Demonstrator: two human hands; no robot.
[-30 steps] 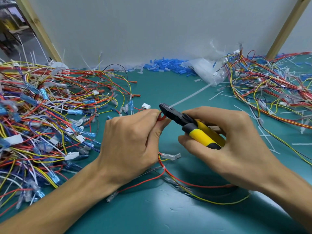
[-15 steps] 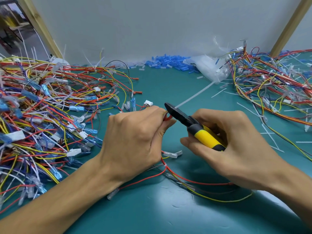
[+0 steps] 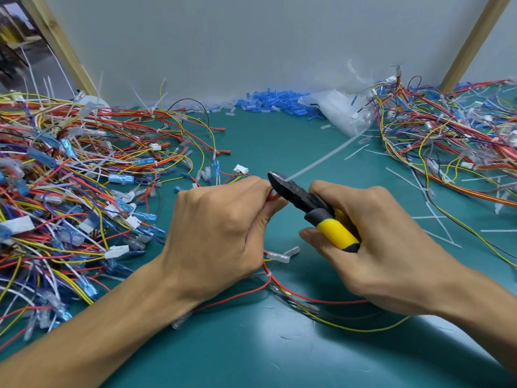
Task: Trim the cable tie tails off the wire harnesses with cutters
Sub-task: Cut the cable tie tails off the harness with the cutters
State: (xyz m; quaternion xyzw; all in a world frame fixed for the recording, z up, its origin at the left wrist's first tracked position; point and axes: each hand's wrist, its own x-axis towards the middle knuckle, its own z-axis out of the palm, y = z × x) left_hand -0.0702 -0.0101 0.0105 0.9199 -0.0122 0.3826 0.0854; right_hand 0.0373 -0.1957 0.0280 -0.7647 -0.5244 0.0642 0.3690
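My left hand (image 3: 221,233) grips a wire harness (image 3: 293,295) of red and yellow wires, pinching it near its fingertips at mid-table. My right hand (image 3: 372,247) holds the cutters (image 3: 313,211), which have yellow and black handles. Their dark jaws sit against the harness right at my left fingertips. A long white cable tie tail (image 3: 321,161) sticks out from the jaws toward the back right. The rest of the harness loops over the green mat (image 3: 251,354) below both hands.
A large pile of harnesses (image 3: 70,197) fills the left side, another pile (image 3: 453,144) the right. Blue terminal sleeves (image 3: 274,103) and a clear plastic bag (image 3: 344,113) lie at the back wall. Cut white tie tails (image 3: 436,222) litter the mat on the right.
Both hands and the cutters have stayed in nearly the same place, with the jaws at the tie. The tail still sticks out from the jaws.
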